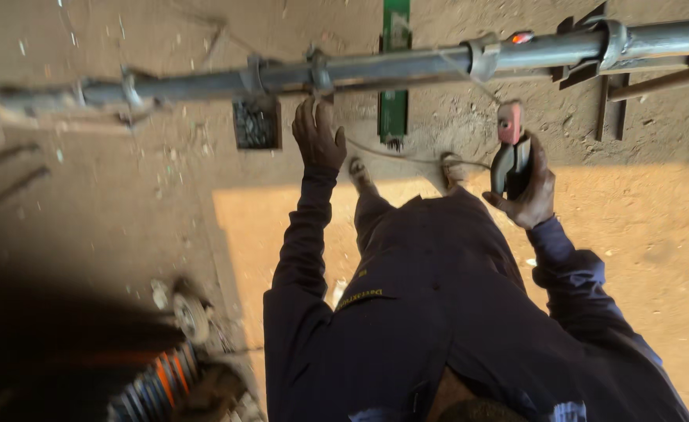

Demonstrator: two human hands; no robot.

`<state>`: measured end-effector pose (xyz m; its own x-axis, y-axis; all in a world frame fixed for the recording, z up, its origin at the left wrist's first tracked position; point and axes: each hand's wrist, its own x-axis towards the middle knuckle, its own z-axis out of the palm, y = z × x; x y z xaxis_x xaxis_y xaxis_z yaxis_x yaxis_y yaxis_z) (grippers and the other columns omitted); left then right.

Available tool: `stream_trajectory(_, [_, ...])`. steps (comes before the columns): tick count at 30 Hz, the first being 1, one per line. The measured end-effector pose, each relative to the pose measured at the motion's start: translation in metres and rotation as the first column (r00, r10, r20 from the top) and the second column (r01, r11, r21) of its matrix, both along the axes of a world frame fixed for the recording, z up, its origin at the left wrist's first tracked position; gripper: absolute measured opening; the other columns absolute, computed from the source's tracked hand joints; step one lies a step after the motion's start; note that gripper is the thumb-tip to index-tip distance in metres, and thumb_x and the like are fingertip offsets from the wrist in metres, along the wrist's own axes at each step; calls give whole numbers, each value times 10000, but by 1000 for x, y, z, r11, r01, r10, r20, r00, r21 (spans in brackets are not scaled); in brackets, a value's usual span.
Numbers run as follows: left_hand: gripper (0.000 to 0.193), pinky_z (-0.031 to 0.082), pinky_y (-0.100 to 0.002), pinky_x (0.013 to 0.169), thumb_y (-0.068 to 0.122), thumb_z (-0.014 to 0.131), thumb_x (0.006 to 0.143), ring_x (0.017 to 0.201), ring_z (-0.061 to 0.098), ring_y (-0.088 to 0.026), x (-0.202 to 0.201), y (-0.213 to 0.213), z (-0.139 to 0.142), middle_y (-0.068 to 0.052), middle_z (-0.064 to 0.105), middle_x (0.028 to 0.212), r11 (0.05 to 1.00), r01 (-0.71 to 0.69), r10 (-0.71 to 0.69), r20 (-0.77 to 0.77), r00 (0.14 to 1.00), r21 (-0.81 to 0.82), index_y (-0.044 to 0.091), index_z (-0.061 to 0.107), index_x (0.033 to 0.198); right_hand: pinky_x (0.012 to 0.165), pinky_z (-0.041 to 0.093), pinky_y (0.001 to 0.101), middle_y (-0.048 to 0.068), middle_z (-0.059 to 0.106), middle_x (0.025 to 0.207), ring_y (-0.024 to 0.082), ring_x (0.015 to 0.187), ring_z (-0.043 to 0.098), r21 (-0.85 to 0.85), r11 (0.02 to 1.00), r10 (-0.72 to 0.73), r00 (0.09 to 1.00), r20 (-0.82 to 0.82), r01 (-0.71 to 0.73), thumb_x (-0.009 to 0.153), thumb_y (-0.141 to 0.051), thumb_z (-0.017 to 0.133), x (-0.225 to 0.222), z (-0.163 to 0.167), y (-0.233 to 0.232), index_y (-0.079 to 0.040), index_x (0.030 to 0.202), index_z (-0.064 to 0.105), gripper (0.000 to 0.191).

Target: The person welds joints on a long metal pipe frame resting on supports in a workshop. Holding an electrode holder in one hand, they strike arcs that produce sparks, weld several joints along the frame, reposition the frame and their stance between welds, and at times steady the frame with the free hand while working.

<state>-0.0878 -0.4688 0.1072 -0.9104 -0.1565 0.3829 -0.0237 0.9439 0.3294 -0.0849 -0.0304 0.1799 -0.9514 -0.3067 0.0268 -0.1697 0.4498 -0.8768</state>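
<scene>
Your left hand (318, 137) rests with fingers spread against the long steel pipe (407, 65), at 12 o'clock from your body, apparently steadying it. Your right hand (530, 187), at 2 o'clock, is closed around the dark handle of a welding electrode holder (510, 148); its reddish head points up toward the pipe, just below a collar fitting (483, 56). A thin cable (407, 159) trails from it. At 11 o'clock, a small square box (255, 123) on the dirt floor (126, 211) holds small dark pieces, too blurred to identify.
</scene>
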Motion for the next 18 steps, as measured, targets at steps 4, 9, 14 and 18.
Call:
stream_trajectory(4, [784, 214, -699, 1128, 272, 803, 755, 1445, 325, -441, -64, -30, 42, -233, 435, 1494, 974, 168, -132, 218, 967, -155, 6, 475, 1415, 1026, 546, 432, 278, 646, 1289, 350, 1166, 681, 10, 978, -207, 978, 7, 207, 662, -319, 914, 53, -8, -49, 35, 1616, 297, 1190])
stream_trajectory(9, [773, 188, -707, 1170, 283, 833, 771, 1466, 346, -383, -96, -43, 47, -221, 442, 1507, 917, 321, -228, 350, 909, -238, 22, 480, 1408, 1090, 498, 415, 260, 635, 1349, 333, 1257, 645, -24, 935, -354, 935, 19, 355, 638, -330, 881, 124, -6, -88, 38, 1607, 348, 1166])
stream_trajectory(14, [801, 173, -711, 1189, 322, 866, 743, 1447, 378, -366, -108, -57, 41, -185, 518, 1430, 880, 399, -259, 445, 858, -258, 38, 492, 1393, 1074, 487, 381, 226, 628, 1338, 283, 1236, 628, -51, 887, -450, 884, 123, 459, 624, -387, 901, 184, -6, -110, 47, 1600, 338, 1208])
stream_trajectory(18, [804, 159, -706, 1196, 352, 887, 695, 1432, 406, -326, -128, -64, 40, -142, 565, 1398, 784, 525, -282, 564, 776, -332, 61, 540, 1359, 1065, 490, 373, 209, 647, 1317, 276, 1208, 646, 11, 894, -447, 888, 112, 448, 618, -409, 905, 216, -7, -118, 40, 1595, 358, 1207])
